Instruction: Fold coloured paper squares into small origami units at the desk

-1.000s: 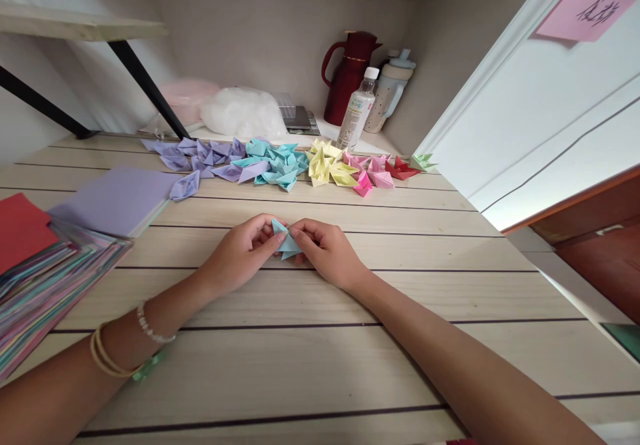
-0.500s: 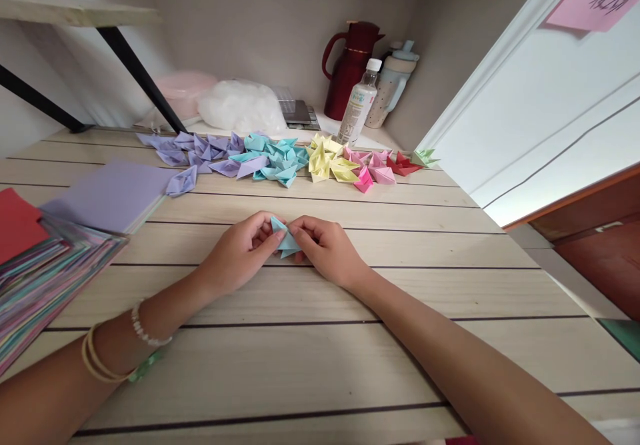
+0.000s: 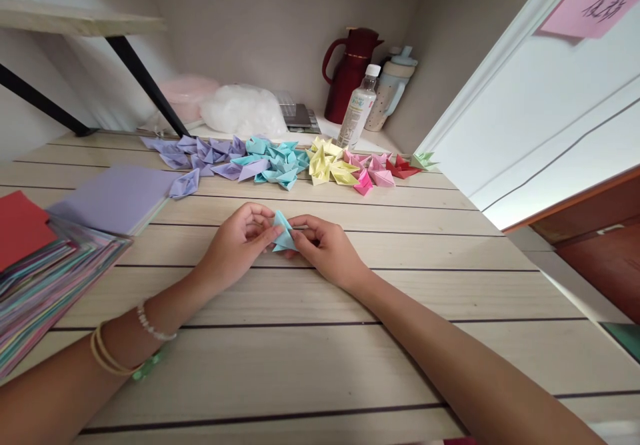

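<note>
A small light-blue folded paper [image 3: 283,233] is held just above the middle of the table, with a pointed tip facing up. My left hand [image 3: 243,237] pinches its left side between thumb and fingers. On the other side, my right hand [image 3: 323,245] grips it with the thumb in front and the fingers partly hidden behind. Beyond my hands lies a row of folded paper boats, among them purple ones [image 3: 200,152], turquoise ones [image 3: 281,162], yellow ones [image 3: 327,163], pink ones [image 3: 375,168], a red one [image 3: 403,166] and a pale green one [image 3: 425,160].
Purple paper sheets [image 3: 115,195] and a stack of coloured paper [image 3: 65,292] with a red piece [image 3: 23,228] lie at the left. At the back stand a dark red jug [image 3: 349,75], a plastic bottle [image 3: 357,112] and a tumbler [image 3: 390,92], beside a white plastic bag [image 3: 245,110].
The fingers of my left hand have loosened a little and shifted on the light-blue paper. The paper has turned slightly and moved a bit up. My right hand keeps its grip.
</note>
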`<state>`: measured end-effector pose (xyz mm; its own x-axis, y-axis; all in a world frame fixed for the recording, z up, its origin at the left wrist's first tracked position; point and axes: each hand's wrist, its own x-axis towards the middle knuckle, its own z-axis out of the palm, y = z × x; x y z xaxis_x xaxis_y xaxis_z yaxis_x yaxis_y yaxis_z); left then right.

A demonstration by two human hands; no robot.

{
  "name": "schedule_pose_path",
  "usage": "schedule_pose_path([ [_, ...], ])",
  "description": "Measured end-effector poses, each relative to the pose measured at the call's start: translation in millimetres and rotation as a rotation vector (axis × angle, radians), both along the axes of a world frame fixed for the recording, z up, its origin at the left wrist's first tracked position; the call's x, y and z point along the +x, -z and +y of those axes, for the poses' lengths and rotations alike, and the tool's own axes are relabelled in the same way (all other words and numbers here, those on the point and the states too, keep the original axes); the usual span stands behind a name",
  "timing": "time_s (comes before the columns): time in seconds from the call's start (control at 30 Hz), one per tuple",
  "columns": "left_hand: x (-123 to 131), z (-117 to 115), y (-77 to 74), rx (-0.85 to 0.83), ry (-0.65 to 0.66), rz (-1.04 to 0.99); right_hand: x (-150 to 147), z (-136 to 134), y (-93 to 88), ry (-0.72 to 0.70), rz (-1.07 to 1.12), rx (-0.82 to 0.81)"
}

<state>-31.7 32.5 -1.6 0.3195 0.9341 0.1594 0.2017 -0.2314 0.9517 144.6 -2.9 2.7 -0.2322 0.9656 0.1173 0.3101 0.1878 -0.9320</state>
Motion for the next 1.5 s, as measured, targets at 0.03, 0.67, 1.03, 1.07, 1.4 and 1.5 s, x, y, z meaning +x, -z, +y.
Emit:
schedule_pose_path([
  [0.03,0,1,0.0,0.016,-0.028,0.002,0,0,0.1,0.001,-0.002,0.002],
  [0.67,3,-11,-9.3,-0.001,0.121,-0.063,2,3,2.7,0.137,0.242,-0.043],
  [1.03,1,-7,-7.3,0.088,0.036,-0.026,-1,3,3.9,0.108,0.232,-0.003],
  [1.07,2,-7,-7.4,0.096,0.018,-0.033,-1,3,4.9,0.118,0.215,0.018],
  [1.4,4,-12,-9.8,0.155,0.029,0.097,-2,1,1.1,0.187,0.062,0.154],
  [1.5,4,-13,-11.7,0.169,0.007,0.114,-2,-1,0.1,0.192,0.012,0.168],
])
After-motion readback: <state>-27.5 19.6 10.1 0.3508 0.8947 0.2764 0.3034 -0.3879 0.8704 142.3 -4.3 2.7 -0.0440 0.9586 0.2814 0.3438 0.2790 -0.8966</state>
